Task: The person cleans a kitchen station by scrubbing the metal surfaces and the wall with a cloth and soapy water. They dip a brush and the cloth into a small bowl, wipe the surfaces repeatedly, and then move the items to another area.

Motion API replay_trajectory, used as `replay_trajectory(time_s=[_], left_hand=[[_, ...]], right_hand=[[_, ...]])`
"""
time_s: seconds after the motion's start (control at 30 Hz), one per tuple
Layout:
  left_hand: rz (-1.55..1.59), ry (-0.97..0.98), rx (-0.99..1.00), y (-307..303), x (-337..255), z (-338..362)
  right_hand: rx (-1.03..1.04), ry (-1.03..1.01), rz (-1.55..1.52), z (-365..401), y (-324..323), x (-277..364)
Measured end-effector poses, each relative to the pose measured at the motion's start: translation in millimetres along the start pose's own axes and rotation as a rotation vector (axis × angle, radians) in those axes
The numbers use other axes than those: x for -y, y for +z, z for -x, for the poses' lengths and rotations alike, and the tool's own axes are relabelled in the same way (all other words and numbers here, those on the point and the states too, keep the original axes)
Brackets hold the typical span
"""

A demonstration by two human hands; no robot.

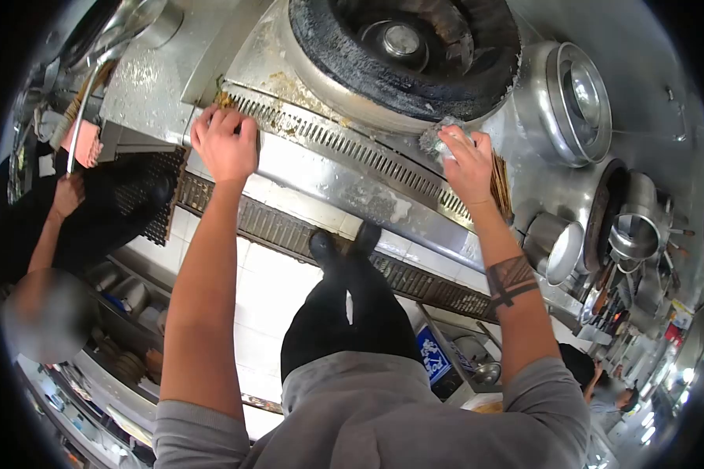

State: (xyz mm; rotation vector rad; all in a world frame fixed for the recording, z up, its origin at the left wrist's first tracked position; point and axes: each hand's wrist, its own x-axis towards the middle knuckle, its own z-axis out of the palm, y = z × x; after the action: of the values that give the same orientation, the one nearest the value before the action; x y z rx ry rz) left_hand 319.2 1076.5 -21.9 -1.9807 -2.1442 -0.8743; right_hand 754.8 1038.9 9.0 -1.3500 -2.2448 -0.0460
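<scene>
Grey wad (433,141) clamped in R hand (468,166) fingers, beside burner ring (332,66); best pressed flat, w/ fingertips clear of rim. L hand (225,148) fingers bent at worktop (289,166) edge, grip unclear.

You are wearing a plain grey shirt (399,430) and black trousers (313,336). Between your left fingers (228,123) and right fingers (457,144), a silver grate (340,141) is showing a row of dark slots. Beyond them, the burner ring (332,64) is showing black mottled with ashy grey. A silvery-grey wad (431,141) is glinting under your right fingers; beside them, bristles (499,184) are showing brown.
</scene>
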Motion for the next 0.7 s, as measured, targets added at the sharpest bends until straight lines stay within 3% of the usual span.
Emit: replay_trajectory(time_s=[0.03,0.1,0.13,0.17,0.23,0.3,0.4,0.53,0.6,0.67,0.7], left_hand=[[0.007,0.002,0.010,0.5,-0.4,0.2],[-0.004,0.027,0.034,2.7,-0.6,-0.5],[-0.005,0.021,0.026,3.4,-0.5,-0.8],[-0.007,0.011,0.020,4.5,-0.1,0.4],[-0.015,0.041,0.030,4.1,-2.4,2.3],[-0.085,0.043,0.074,2.8,-4.2,-0.6],[-0.077,0.235,0.218,-1.0,0.7,-9.7],[0.022,0.434,0.280,-0.6,6.1,-18.4],[0.121,0.411,0.306,7.3,18.4,-14.9],[0.188,0.462,0.078,12.0,22.6,-14.7],[0.167,0.379,0.156,14.6,25.3,-15.1]], right_hand=[[-0.016,0.023,-0.004,4.2,6.8,6.9],[-0.338,0.382,-0.059,11.0,23.4,21.6],[-0.374,0.579,-0.087,13.6,28.3,26.9],[-0.386,0.599,-0.088,12.9,35.6,29.6],[-0.624,0.878,-0.287,7.3,48.5,36.3],[-0.669,0.942,-0.368,-5.2,55.4,49.0],[-0.927,1.215,-0.630,-32.0,66.8,73.7],[-0.942,1.365,-0.593,-28.0,87.2,79.4],[-0.889,1.369,-0.299,-30.1,102.8,87.3],[-0.929,1.280,-0.207,-47.4,121.3,114.3],[-0.940,1.275,-0.171,-53.1,141.8,117.9]])
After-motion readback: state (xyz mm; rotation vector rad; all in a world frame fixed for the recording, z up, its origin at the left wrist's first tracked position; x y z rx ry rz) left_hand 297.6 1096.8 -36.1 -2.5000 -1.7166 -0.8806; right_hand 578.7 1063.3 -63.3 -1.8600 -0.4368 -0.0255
